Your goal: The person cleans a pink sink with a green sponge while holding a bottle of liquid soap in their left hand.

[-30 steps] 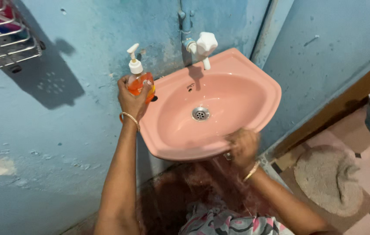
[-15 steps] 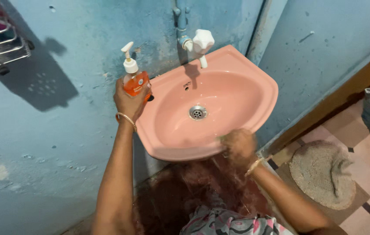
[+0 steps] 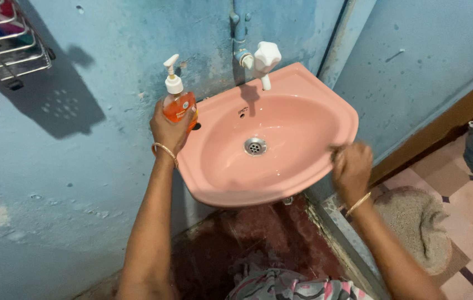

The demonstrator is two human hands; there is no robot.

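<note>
Two hands: both belong to the person wearing the camera, and both are at a pink wall-hung basin [image 3: 303,183].
Head view, left hand: the left hand [image 3: 171,126] is closed around the lower body of an orange soap pump bottle [image 3: 178,103], gripping it from behind; a thin bangle sits on the wrist.
Head view, bottle: it stands upright on the basin's rim at about 10 o'clock from the drain [image 3: 254,146], white pump head pointing up and left, untouched by any finger.
Head view, right hand: the right hand [image 3: 352,166] is curled at the basin's outer edge, about 3 o'clock from the drain; it is blurred, so I cannot tell whether it grips a cloth, the rim, or nothing.
Head view, basin: the bowl looks dry and bare, with no foam or running water showing.
Head view, tap: a white tap [image 3: 264,60] hangs at 12 o'clock, with no stream visible.
Progress, as a judgement: the bottle is held but the pump is not pressed; no soap shows in the bowl.
Surroundings: wire rack [image 3: 8,47] at upper left, grey mat [image 3: 414,228] on the tiled floor at lower right.
</note>
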